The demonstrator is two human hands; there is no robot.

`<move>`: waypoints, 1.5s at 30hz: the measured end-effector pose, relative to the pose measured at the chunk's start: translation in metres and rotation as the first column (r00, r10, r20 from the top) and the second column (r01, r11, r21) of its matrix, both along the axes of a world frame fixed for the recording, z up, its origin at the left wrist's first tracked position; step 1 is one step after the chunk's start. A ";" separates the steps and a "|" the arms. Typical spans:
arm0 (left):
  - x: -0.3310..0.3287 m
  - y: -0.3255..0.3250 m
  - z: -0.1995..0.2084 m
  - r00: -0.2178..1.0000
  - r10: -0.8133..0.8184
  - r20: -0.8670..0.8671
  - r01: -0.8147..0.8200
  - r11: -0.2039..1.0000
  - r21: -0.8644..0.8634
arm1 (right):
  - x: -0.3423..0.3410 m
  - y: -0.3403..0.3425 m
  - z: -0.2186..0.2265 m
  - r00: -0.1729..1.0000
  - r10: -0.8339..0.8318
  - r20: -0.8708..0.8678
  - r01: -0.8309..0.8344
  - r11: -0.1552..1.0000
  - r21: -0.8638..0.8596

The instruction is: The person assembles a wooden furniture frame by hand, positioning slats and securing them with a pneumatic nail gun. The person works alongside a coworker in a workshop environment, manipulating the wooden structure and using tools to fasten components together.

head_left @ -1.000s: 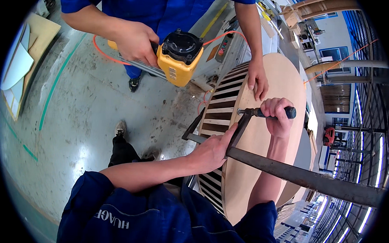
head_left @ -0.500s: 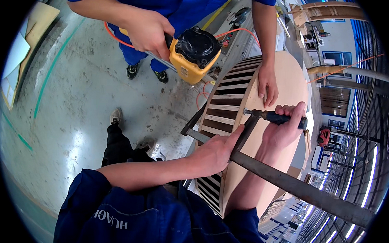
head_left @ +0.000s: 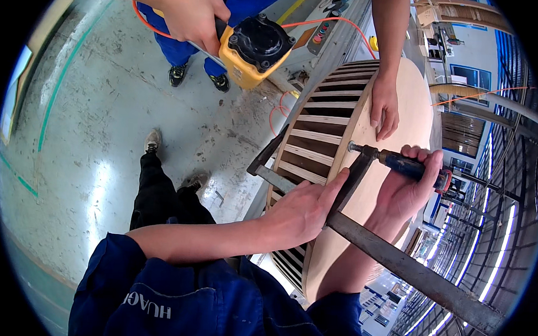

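A dark metal bar clamp (head_left: 416,272) reaches across a rounded wooden piece (head_left: 405,93) with a smooth pale face and rows of slats along its side. My left hand (head_left: 300,212) is wrapped round the clamp's bar near the sliding arm, its index finger stretched along that arm. My right hand (head_left: 412,180) grips the clamp's dark screw handle (head_left: 402,165). The screw's round pad (head_left: 351,146) is at the edge of the pale face; whether it presses on the wood I cannot tell. The clamp's far jaw (head_left: 260,159) shows beyond the slats.
Opposite me, a co-worker in blue holds a yellow-and-black air nailer (head_left: 255,49) with an orange hose (head_left: 339,19). That person's other hand (head_left: 385,110) lies on the wood. Boards (head_left: 39,47) lean at the far left above the grey floor (head_left: 98,144).
My view has shifted a little. The clamp handle and my right hand appear farther right, with the hand slightly turned. My left hand keeps its hold, and the co-worker's nailer sits higher in view.
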State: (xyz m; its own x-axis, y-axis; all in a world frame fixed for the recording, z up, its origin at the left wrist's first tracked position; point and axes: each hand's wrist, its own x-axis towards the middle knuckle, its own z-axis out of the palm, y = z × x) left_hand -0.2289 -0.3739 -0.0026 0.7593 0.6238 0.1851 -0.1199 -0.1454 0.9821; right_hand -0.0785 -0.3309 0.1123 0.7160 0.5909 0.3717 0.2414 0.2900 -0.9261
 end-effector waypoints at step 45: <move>0.005 -0.003 -0.004 0.985 0.118 0.126 -0.129 0.988 0.085 | 0.055 -0.016 0.001 0.712 0.684 -0.163 -0.692 0.722 0.006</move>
